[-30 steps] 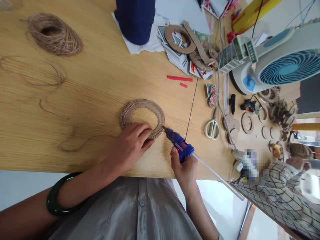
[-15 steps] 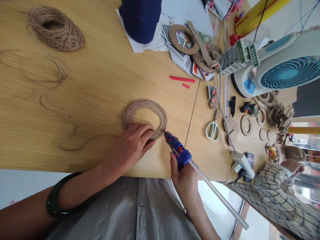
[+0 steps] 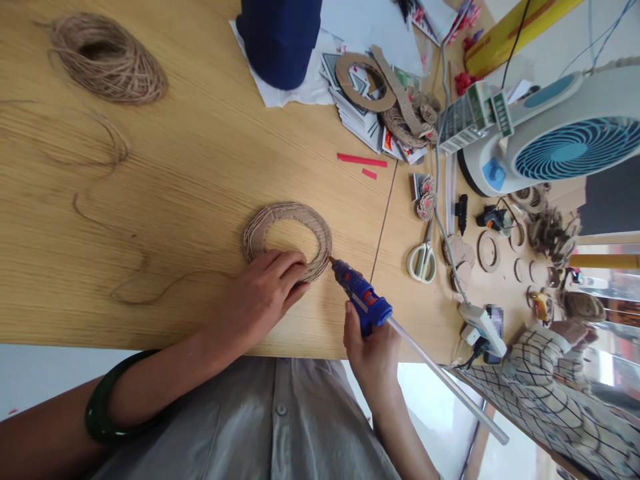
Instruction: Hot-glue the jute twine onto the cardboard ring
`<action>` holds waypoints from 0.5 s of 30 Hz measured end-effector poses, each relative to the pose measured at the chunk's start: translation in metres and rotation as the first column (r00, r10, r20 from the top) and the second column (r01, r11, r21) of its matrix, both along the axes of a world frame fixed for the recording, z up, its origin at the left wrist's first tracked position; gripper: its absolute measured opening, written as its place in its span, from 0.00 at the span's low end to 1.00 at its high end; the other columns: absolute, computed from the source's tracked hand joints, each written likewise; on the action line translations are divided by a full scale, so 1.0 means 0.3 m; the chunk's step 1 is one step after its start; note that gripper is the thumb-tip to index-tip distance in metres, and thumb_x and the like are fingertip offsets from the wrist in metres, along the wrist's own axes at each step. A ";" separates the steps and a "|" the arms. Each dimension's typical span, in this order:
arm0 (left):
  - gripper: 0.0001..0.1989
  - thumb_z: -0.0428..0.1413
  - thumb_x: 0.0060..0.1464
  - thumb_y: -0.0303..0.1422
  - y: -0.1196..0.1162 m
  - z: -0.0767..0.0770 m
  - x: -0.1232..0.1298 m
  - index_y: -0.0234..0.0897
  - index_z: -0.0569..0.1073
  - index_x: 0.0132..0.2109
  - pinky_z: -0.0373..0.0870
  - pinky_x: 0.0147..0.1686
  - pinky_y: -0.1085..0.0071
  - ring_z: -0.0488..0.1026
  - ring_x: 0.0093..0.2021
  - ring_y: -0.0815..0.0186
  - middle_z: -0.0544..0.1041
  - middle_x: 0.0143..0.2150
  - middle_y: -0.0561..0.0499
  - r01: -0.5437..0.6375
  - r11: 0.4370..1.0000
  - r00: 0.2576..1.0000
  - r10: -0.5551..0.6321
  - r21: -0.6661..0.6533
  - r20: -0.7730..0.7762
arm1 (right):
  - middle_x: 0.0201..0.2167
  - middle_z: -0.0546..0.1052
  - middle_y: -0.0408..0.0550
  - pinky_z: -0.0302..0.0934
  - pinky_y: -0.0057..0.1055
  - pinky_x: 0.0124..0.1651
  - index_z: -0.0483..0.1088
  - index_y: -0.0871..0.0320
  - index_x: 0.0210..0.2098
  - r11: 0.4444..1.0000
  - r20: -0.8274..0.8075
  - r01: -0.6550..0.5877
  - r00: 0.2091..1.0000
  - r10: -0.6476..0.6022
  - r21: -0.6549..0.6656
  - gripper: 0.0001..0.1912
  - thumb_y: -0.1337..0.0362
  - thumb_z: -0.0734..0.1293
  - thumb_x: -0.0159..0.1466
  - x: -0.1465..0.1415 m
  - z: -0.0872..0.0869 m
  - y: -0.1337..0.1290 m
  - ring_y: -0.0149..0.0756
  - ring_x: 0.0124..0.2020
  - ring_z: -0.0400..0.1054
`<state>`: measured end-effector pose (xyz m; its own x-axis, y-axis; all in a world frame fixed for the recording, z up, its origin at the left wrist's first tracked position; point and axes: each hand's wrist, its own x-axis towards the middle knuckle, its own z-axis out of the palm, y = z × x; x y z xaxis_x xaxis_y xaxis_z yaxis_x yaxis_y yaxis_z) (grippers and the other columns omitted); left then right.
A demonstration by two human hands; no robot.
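A flat cardboard ring (image 3: 257, 233) with twine wound round its outer edge lies on the wooden table (image 3: 210, 167). My left hand (image 3: 273, 283) is closed on the ring's near side, fingers over the rim and thumb at the edge. From under that hand a loose strand of twine (image 3: 165, 291) runs left. My right hand (image 3: 373, 353) grips a blue hot glue gun (image 3: 363, 297), its nozzle tip at the ring's right outer edge. A long clear glue stick (image 3: 450, 380) sticks out of the gun's back.
A ball of twine (image 3: 110, 60) sits at the far left. Farther back are a dark blue cap (image 3: 280, 43), playing cards (image 3: 360, 123) and red strips (image 3: 363, 160). Scissors (image 3: 423, 261), a power strip (image 3: 483, 327) and a fan (image 3: 550, 140) stand to the right. A co-worker's checked sleeve (image 3: 537, 353) shows beyond.
The glue gun has shifted slightly right along the ring's edge, in my right hand. My left hand stays on the ring. The whole view has shifted a little.
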<state>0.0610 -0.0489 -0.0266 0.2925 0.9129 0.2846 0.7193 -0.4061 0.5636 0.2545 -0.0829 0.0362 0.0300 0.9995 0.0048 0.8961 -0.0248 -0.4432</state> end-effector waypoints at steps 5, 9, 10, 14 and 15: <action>0.10 0.56 0.63 0.34 -0.001 -0.007 0.002 0.36 0.72 0.50 0.72 0.51 0.58 0.74 0.49 0.58 0.77 0.50 0.47 -0.013 1.000 1.000 0.013 0.007 0.002 | 0.16 0.72 0.46 0.59 0.28 0.21 0.73 0.60 0.31 0.993 -0.112 0.027 0.993 -0.040 -0.112 0.20 0.51 0.61 0.69 -0.001 -0.020 0.015 0.36 0.18 0.68; 0.11 0.57 0.63 0.34 0.000 -0.003 -0.001 0.35 0.71 0.51 0.71 0.51 0.59 0.73 0.50 0.57 0.77 0.50 0.47 0.000 1.000 1.000 0.000 -0.016 -0.010 | 0.15 0.69 0.44 0.57 0.28 0.20 0.72 0.59 0.30 0.985 -0.152 0.063 0.985 -0.088 -0.159 0.21 0.50 0.61 0.69 0.003 -0.022 0.012 0.36 0.18 0.66; 0.11 0.57 0.63 0.34 0.000 -0.002 -0.001 0.35 0.71 0.51 0.71 0.51 0.59 0.73 0.49 0.57 0.77 0.50 0.47 0.001 1.000 1.000 -0.001 -0.018 -0.013 | 0.15 0.69 0.44 0.58 0.28 0.20 0.72 0.59 0.29 0.982 -0.162 0.068 0.982 -0.097 -0.174 0.21 0.50 0.61 0.69 0.005 -0.019 0.012 0.36 0.18 0.66; 0.11 0.57 0.63 0.33 0.000 -0.002 0.002 0.35 0.71 0.51 0.72 0.50 0.59 0.73 0.48 0.57 0.76 0.50 0.47 -0.006 1.000 1.000 0.006 -0.001 -0.023 | 0.14 0.69 0.44 0.59 0.29 0.23 0.71 0.58 0.26 0.975 -0.182 0.087 0.975 -0.126 -0.206 0.21 0.51 0.61 0.69 0.011 -0.004 0.016 0.36 0.19 0.67; 0.11 0.57 0.63 0.33 0.000 -0.002 0.005 0.35 0.71 0.51 0.72 0.50 0.59 0.74 0.48 0.57 0.76 0.50 0.47 -0.008 1.000 1.000 0.008 0.001 -0.027 | 0.15 0.69 0.44 0.60 0.29 0.24 0.71 0.57 0.26 0.975 -0.182 0.095 0.974 -0.132 -0.200 0.21 0.51 0.62 0.69 0.012 -0.002 0.017 0.36 0.19 0.68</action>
<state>0.0625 -0.0490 -0.0273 0.2926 0.9150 0.2778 0.7374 -0.4009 0.5437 0.2582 -0.0777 0.0355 0.1251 0.9715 -0.2012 0.7800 -0.2216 -0.5852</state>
